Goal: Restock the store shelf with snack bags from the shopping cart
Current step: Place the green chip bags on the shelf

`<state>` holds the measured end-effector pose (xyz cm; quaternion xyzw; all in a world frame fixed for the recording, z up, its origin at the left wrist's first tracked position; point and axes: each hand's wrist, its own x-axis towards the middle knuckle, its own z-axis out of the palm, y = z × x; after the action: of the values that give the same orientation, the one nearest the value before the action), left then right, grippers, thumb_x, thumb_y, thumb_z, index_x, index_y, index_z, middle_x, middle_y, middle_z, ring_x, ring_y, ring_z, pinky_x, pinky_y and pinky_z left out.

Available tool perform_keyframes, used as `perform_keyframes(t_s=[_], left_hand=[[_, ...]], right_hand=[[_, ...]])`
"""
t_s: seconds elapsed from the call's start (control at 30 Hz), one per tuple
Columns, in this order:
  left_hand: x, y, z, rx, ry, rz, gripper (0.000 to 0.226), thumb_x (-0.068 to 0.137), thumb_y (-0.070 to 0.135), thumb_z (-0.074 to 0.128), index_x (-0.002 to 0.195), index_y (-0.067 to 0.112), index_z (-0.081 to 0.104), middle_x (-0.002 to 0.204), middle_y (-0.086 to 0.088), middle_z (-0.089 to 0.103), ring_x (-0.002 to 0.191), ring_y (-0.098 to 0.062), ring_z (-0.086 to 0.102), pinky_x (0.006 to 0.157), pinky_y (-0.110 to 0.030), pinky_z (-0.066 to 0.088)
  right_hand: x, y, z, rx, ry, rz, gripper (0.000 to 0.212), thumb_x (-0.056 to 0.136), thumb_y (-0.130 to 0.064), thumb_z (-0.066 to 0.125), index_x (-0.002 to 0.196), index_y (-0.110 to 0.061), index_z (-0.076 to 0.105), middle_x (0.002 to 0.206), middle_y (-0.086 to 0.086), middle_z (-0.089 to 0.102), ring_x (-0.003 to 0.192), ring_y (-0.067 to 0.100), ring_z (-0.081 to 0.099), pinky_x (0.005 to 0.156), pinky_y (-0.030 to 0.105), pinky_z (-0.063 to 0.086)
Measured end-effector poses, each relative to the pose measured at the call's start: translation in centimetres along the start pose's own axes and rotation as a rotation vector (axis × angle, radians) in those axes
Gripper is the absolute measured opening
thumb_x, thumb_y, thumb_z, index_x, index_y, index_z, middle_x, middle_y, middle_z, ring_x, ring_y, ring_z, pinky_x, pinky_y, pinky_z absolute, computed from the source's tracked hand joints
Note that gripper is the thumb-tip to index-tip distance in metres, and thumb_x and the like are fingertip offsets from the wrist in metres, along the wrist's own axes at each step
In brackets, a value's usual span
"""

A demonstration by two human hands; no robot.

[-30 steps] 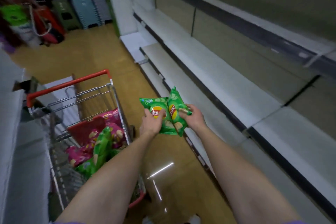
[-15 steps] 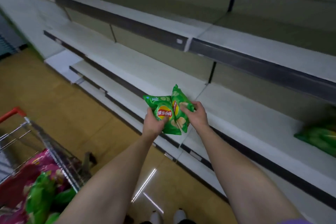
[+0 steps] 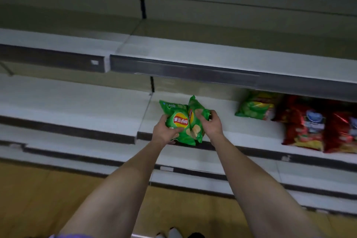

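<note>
red bags (image 3: 328,127) blurred, cut off right

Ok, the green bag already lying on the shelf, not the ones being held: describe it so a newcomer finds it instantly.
Find the middle shelf, the one the hands reach toward. Follow it rightward past the two held green bags to the shelved snack bags. The shelved green bag lies leftmost there, toward the back, the only green one beside the red bags.
</note>
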<state>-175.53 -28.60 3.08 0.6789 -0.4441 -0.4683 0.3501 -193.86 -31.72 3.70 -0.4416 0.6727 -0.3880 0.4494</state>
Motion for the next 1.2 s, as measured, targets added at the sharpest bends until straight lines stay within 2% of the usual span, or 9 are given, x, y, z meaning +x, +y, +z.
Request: perform_keyframes(t_s=[0.1, 0.27, 0.37, 0.5, 0.73, 0.9, 1.03, 1.13, 1.2], left_hand=[[0.7, 0.8, 3.4, 0.053, -0.125, 0.069, 0.084, 0.069, 0.020, 0.092, 0.141, 0.019, 0.049, 0.124, -0.002, 0.063, 0.107, -0.020, 0.062, 0.094, -0.034, 0.055], [0.0, 2.5, 9.8, 0.078, -0.239, 0.124, 0.084, 0.070, 0.015, 0.091, 0.141, 0.016, 0.048, 0.123, -0.002, 0.063, 0.106, -0.017, 0.059, 0.083, -0.022, 0.050], [-0.2, 3.8, 13.6, 0.090, -0.251, 0.120, 0.080, 0.072, 0.016, 0.090, 0.140, 0.017, 0.047, 0.122, -0.002, 0.063, 0.109, -0.019, 0.061, 0.081, -0.023, 0.053], [-0.6, 5.5, 18.0, 0.133, -0.209, 0.072, 0.080, 0.077, 0.015, 0.087, 0.142, 0.015, 0.039, 0.116, 0.001, 0.058, 0.106, -0.017, 0.058, 0.089, -0.027, 0.050], [-0.8, 5.5, 22.3, 0.131, -0.082, -0.043, 0.076, 0.076, 0.020, 0.087, 0.137, 0.016, 0.042, 0.126, -0.007, 0.063, 0.116, -0.028, 0.060, 0.103, -0.038, 0.049], [-1.2, 5.0, 21.3, -0.067, -0.071, -0.121, 0.087, 0.071, 0.014, 0.091, 0.143, 0.018, 0.043, 0.126, -0.005, 0.064, 0.113, -0.023, 0.061, 0.105, -0.037, 0.048], [-0.7, 4.9, 20.5, -0.041, -0.023, -0.120, 0.096, 0.066, 0.008, 0.092, 0.146, 0.021, 0.042, 0.128, -0.006, 0.063, 0.118, -0.026, 0.060, 0.106, -0.042, 0.049], [-0.1, 5.2, 19.4, -0.082, 0.104, -0.128, 0.089, 0.066, 0.010, 0.091, 0.139, 0.026, 0.042, 0.124, -0.012, 0.062, 0.112, -0.032, 0.062, 0.101, -0.044, 0.052], [-0.2, 6.2, 18.2, -0.144, 0.194, -0.129, 0.077, 0.073, 0.006, 0.086, 0.134, 0.022, 0.042, 0.118, -0.012, 0.060, 0.106, -0.031, 0.061, 0.097, -0.039, 0.052]], right_hand=[[-0.4, 1.0, -3.5, -0.002, 0.135, 0.034, 0.047, 0.089, -0.047, 0.072, 0.118, -0.012, 0.059, 0.105, 0.002, 0.066, 0.096, 0.021, 0.063, 0.082, 0.028, 0.048], [-0.1, 4.0, -10.0, 0.042, 0.240, 0.126, 0.047, 0.085, -0.053, 0.073, 0.114, -0.019, 0.059, 0.113, 0.004, 0.069, 0.104, 0.024, 0.064, 0.097, 0.042, 0.053], [1.0, 5.1, -14.0, 0.046, 0.212, 0.166, 0.050, 0.078, -0.042, 0.083, 0.116, -0.020, 0.059, 0.118, 0.005, 0.069, 0.108, 0.026, 0.064, 0.100, 0.045, 0.052], [3.0, 6.3, -17.7, -0.019, 0.119, 0.198, 0.077, 0.069, -0.026, 0.091, 0.135, -0.016, 0.052, 0.128, 0.005, 0.065, 0.117, 0.026, 0.060, 0.105, 0.042, 0.048], [6.0, 6.7, -20.5, -0.238, -0.063, 0.091, 0.091, 0.082, -0.020, 0.080, 0.156, -0.014, 0.027, 0.142, 0.010, 0.056, 0.130, 0.030, 0.053, 0.108, 0.036, 0.044], [6.5, 5.7, -20.0, -0.268, -0.108, 0.021, 0.086, 0.082, -0.014, 0.078, 0.153, -0.017, 0.029, 0.141, 0.011, 0.056, 0.128, 0.030, 0.054, 0.102, 0.033, 0.046], [6.6, 4.6, -19.5, -0.248, -0.109, -0.023, 0.084, 0.079, -0.013, 0.080, 0.149, -0.017, 0.034, 0.137, 0.011, 0.057, 0.124, 0.030, 0.056, 0.094, 0.026, 0.045], [7.0, 3.5, -19.1, -0.233, -0.054, -0.050, 0.074, 0.078, -0.014, 0.079, 0.140, -0.017, 0.038, 0.127, 0.010, 0.062, 0.115, 0.028, 0.061, 0.088, 0.027, 0.047], [7.2, 2.8, -18.9, -0.214, -0.016, -0.079, 0.067, 0.078, -0.011, 0.076, 0.135, -0.016, 0.041, 0.122, 0.009, 0.065, 0.108, 0.027, 0.064, 0.083, 0.028, 0.050]])
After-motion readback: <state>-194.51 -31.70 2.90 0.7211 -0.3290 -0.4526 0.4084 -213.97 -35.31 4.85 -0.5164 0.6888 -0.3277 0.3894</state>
